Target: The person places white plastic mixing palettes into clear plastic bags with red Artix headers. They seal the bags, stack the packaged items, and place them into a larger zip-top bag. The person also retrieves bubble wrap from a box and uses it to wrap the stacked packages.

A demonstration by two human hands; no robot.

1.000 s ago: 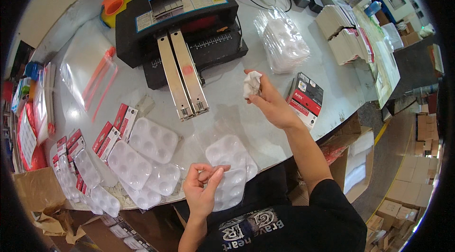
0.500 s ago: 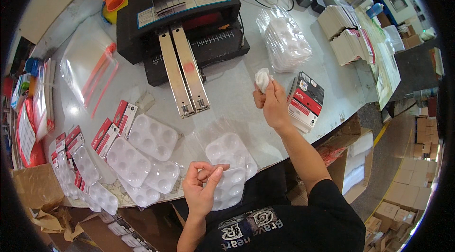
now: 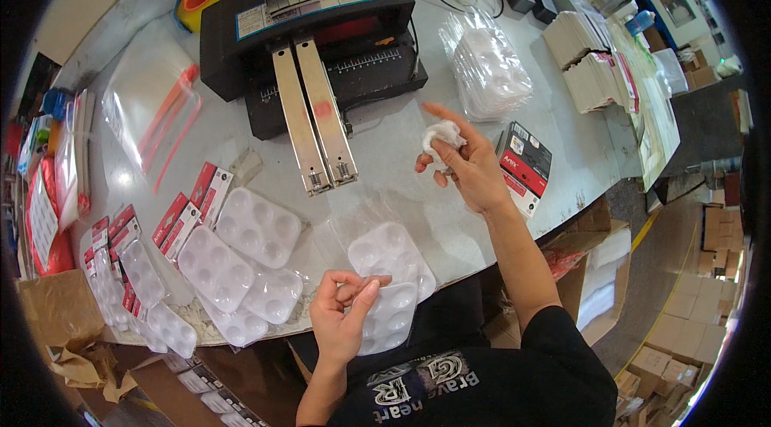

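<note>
My left hand (image 3: 341, 313) pinches the edge of a white plastic paint palette (image 3: 390, 321) with round wells, held at the table's front edge. Just beyond it, another white palette (image 3: 377, 244) lies on the table with clear film around it. A crumpled white cloth or tissue (image 3: 443, 140) sits in my right hand (image 3: 475, 171), gripped between thumb and fingers while the index finger points outward. Right beside that hand is a stack of red and black printed cards (image 3: 528, 160). A pile of clear-bagged palettes (image 3: 488, 65) lies beyond it.
At the back stands a black machine (image 3: 321, 17) with two metal rails (image 3: 312, 118) reaching toward me. Bagged palettes with red header cards (image 3: 213, 262) overlap at the left. Clear plastic bags (image 3: 148, 98) lie behind them. Card stacks (image 3: 586, 57) fill the right side.
My right hand has turned, its index finger now stretched out and the white cloth lower in its grip. My left hand and the palette have stayed in place.
</note>
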